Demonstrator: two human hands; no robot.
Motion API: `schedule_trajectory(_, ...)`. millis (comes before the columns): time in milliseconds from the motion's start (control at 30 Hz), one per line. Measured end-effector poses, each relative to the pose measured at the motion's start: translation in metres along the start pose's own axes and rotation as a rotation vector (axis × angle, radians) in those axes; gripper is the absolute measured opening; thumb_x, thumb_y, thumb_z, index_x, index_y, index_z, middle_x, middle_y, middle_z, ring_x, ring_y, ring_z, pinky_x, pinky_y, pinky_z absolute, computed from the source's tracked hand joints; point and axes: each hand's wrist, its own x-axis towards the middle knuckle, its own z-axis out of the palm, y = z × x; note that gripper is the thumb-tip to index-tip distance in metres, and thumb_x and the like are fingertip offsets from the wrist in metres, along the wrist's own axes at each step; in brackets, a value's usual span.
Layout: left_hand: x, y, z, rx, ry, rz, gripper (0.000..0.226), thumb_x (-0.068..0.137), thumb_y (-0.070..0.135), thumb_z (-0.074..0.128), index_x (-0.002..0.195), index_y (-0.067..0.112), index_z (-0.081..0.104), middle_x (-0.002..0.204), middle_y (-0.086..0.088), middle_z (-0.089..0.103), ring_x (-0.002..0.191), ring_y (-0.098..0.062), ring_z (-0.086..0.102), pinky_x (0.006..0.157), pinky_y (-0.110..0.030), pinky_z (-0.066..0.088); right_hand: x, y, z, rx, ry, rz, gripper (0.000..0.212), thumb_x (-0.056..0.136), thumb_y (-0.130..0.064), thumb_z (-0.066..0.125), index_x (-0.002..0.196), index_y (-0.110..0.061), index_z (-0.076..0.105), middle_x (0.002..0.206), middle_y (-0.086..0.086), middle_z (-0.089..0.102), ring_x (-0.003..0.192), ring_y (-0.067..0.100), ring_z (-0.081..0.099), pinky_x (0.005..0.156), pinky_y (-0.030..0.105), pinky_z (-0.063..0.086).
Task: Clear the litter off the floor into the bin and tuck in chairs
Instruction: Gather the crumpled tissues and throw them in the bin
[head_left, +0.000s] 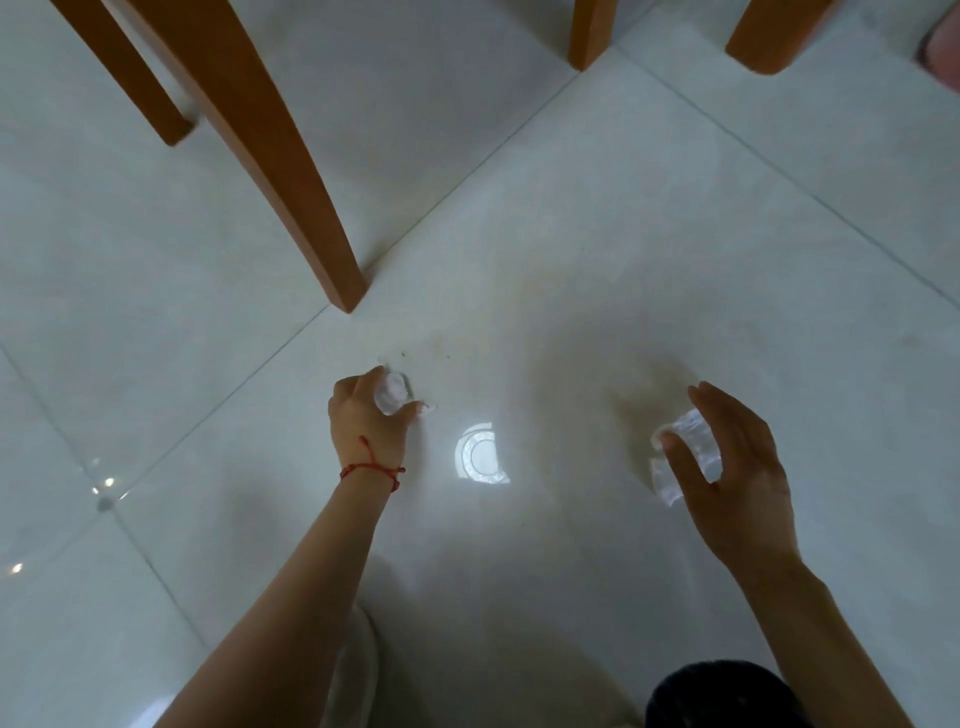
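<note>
White tiled floor, each hand's fingers around crumpled paper: left hand, right hand.

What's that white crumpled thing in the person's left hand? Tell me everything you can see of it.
The small white crumpled wad, which looks like tissue or thin paper, is scrunched into a rough ball with creased, slightly shiny folds. The left hand grips it low over the pale glossy tiled floor, fingers curled over its top and the thumb beneath, so only its right side shows. Whether it touches the floor cannot be told. It sits just in front of the foot of an orange-brown wooden chair leg, apart from it.
</note>
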Motion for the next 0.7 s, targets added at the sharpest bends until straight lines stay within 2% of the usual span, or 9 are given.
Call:
schedule_trajectory(200, 0.0, 0.006, 0.003, -0.167, 0.059, -0.055, 0.013, 0.073, 0.002, 0.069, 0.084, 0.008, 0.069, 0.079, -0.004, 0.06, 0.076, -0.021, 0.054, 0.057, -0.001, 0.033, 0.003, 0.01, 0.001, 0.005, 0.026, -0.021, 0.063, 0.081, -0.052, 0.039, 0.13, -0.013, 0.049, 0.136, 0.008, 0.05, 0.125, 0.024, 0.045, 0.093, 0.03, 0.036)
schedule_trajectory(300, -0.005, 0.007, 0.01, -0.31, 0.038, -0.147, 0.025, 0.073, 0.006, 0.072, 0.098, 0.005, 0.07, 0.09, -0.007, 0.065, 0.082, -0.016, 0.054, 0.06, 0.002, 0.036, 0.001, 0.013, -0.001, 0.038, 0.044, -0.001, 0.065, 0.08, -0.052, 0.038, 0.13, -0.012, 0.049, 0.136, 0.008, 0.049, 0.124, 0.024, 0.045, 0.093, 0.03, 0.036)
schedule_trajectory(333, -0.009, 0.01, 0.013, -0.387, 0.011, -0.205, 0.028, 0.072, 0.007, 0.073, 0.1, 0.005, 0.069, 0.09, -0.007, 0.064, 0.082, -0.018, 0.056, 0.065, -0.001, 0.041, -0.001, 0.014, -0.001, 0.045, 0.049, 0.002, 0.064, 0.081, -0.051, 0.039, 0.13, -0.012, 0.049, 0.136, 0.008, 0.05, 0.124, 0.025, 0.046, 0.093, 0.03, 0.036)
schedule_trajectory(400, -0.018, 0.015, 0.022, -0.563, -0.063, -0.323, 0.026, 0.071, 0.008, 0.075, 0.096, 0.007, 0.07, 0.082, -0.008, 0.066, 0.081, -0.023, 0.061, 0.081, -0.024, 0.053, -0.004, 0.018, -0.002, 0.061, 0.06, 0.021, 0.059, 0.083, -0.047, 0.044, 0.129, -0.011, 0.05, 0.134, 0.009, 0.052, 0.123, 0.026, 0.048, 0.093, 0.029, 0.036)
schedule_trajectory(433, -0.023, 0.019, 0.026, -0.638, -0.103, -0.365, 0.022, 0.071, 0.006, 0.074, 0.093, 0.007, 0.07, 0.077, -0.006, 0.068, 0.081, -0.024, 0.062, 0.085, -0.034, 0.053, -0.006, 0.021, -0.002, 0.069, 0.068, 0.032, 0.056, 0.084, -0.044, 0.047, 0.129, -0.01, 0.05, 0.133, 0.01, 0.052, 0.122, 0.027, 0.049, 0.094, 0.028, 0.036)
schedule_trajectory(467, -0.029, 0.024, 0.03, -0.705, -0.141, -0.391, 0.017, 0.072, 0.003, 0.073, 0.088, 0.008, 0.07, 0.07, -0.001, 0.07, 0.08, -0.024, 0.063, 0.085, -0.037, 0.053, -0.008, 0.023, -0.002, 0.075, 0.079, 0.043, 0.054, 0.085, -0.041, 0.049, 0.129, -0.01, 0.051, 0.133, 0.011, 0.053, 0.122, 0.027, 0.049, 0.095, 0.028, 0.036)
schedule_trajectory(533, -0.044, 0.036, 0.038, -0.813, -0.193, -0.432, 0.014, 0.074, -0.001, 0.07, 0.086, 0.005, 0.07, 0.059, 0.004, 0.07, 0.07, -0.019, 0.065, 0.076, -0.031, 0.056, -0.012, 0.027, -0.002, 0.075, 0.1, 0.074, 0.05, 0.086, -0.035, 0.053, 0.128, -0.009, 0.051, 0.133, 0.012, 0.053, 0.123, 0.028, 0.049, 0.096, 0.028, 0.035)
schedule_trajectory(600, -0.059, 0.047, 0.043, -0.911, -0.235, -0.47, 0.019, 0.075, -0.004, 0.068, 0.093, -0.002, 0.067, 0.065, -0.005, 0.067, 0.056, -0.011, 0.065, 0.06, -0.021, 0.057, -0.016, 0.031, -0.001, 0.056, 0.116, 0.101, 0.045, 0.088, -0.028, 0.059, 0.129, -0.01, 0.051, 0.134, 0.011, 0.052, 0.124, 0.027, 0.047, 0.098, 0.027, 0.034)
schedule_trajectory(700, -0.073, 0.054, 0.051, -0.941, -0.282, -0.478, 0.025, 0.075, -0.004, 0.068, 0.099, -0.006, 0.064, 0.078, -0.013, 0.064, 0.06, -0.016, 0.065, 0.061, -0.02, 0.057, -0.019, 0.037, 0.003, 0.032, 0.104, 0.133, 0.049, 0.086, -0.024, 0.062, 0.131, -0.012, 0.049, 0.136, 0.009, 0.05, 0.127, 0.025, 0.044, 0.101, 0.028, 0.032)
